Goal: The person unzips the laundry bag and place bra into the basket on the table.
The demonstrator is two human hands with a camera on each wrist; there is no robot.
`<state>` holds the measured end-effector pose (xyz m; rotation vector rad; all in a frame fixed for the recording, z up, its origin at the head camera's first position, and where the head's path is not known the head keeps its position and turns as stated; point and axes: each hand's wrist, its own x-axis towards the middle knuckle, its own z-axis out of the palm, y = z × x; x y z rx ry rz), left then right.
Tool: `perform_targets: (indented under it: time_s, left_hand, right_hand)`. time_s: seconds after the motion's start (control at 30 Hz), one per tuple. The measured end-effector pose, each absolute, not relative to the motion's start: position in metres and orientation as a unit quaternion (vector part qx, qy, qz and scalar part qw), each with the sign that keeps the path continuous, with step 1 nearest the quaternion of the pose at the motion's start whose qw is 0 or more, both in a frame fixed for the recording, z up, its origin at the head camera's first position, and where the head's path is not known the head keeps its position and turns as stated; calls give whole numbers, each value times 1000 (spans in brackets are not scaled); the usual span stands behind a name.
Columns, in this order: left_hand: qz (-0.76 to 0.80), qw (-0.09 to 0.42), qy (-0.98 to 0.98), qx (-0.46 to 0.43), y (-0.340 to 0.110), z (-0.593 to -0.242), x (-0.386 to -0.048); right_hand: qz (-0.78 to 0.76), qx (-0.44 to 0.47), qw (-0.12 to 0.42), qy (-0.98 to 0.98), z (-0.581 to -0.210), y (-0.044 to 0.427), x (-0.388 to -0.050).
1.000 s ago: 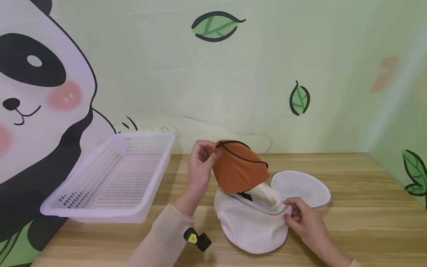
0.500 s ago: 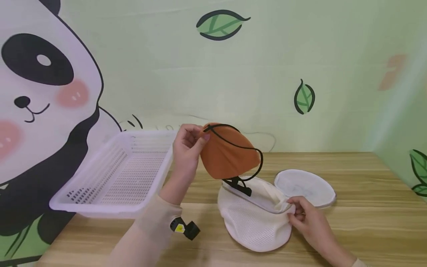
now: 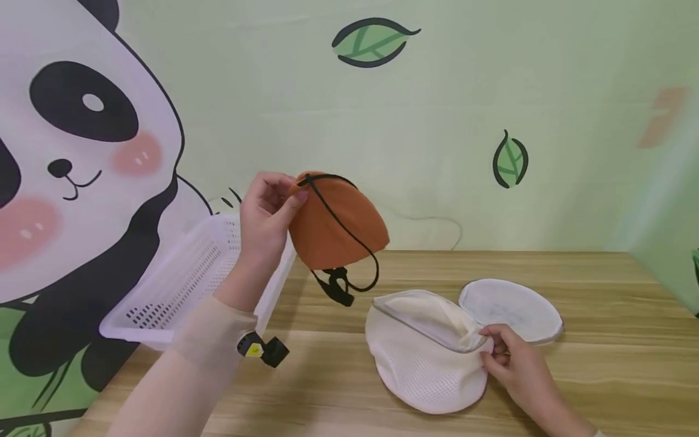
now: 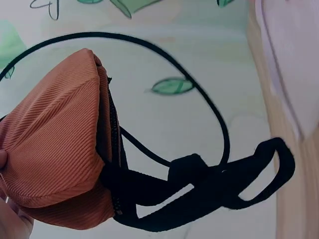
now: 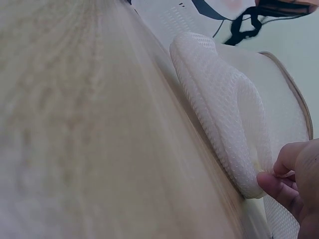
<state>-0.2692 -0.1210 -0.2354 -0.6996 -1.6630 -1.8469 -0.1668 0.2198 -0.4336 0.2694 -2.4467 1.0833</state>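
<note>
In the head view my left hand (image 3: 267,221) pinches the upper left corner of an orange ribbed-fabric item (image 3: 338,224), held up above the table. A thin black cord loops across it, and black straps (image 4: 194,189) with a loop dangle below. Its exact kind is unclear. A white mesh laundry bag (image 3: 428,364) lies on the table with its zipped mouth open and its round lid flap (image 3: 510,309) folded back behind. Thumb and fingers of my right hand (image 3: 519,367) pinch the bag's rim at the right. The right wrist view shows this pinch on the mesh.
On the left stands a white perforated plastic basket (image 3: 155,331), partly hidden behind my left arm. The wooden table (image 3: 611,364) runs back to a printed wall (image 3: 437,121) with a panda and leaves.
My left hand has lifted the orange item up and leftward, away from the laundry bag. Its black straps have come out of the bag's mouth. The right hand keeps its pinch on the rim.
</note>
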Motion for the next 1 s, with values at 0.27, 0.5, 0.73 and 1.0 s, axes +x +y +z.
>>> perform_targets:
  time_s: [0.27, 0.5, 0.73, 1.0]
  left_hand:
    - [-679, 313, -630, -211, -168, -213, -278]
    - [-682, 336, -627, -170, -204, -204, -282]
    - [-664, 353, -645, -135, -234, -198, -284]
    - [-581, 330, -740, -75, -252, -209, -286]
  right_hand:
    - [401, 97, 221, -884, -436, 213, -168]
    - [398, 94, 226, -884, -439, 211, -169]
    - [405, 90, 216, -884, -438, 210, -168]
    - [399, 91, 216, -887, -437, 213, -169]
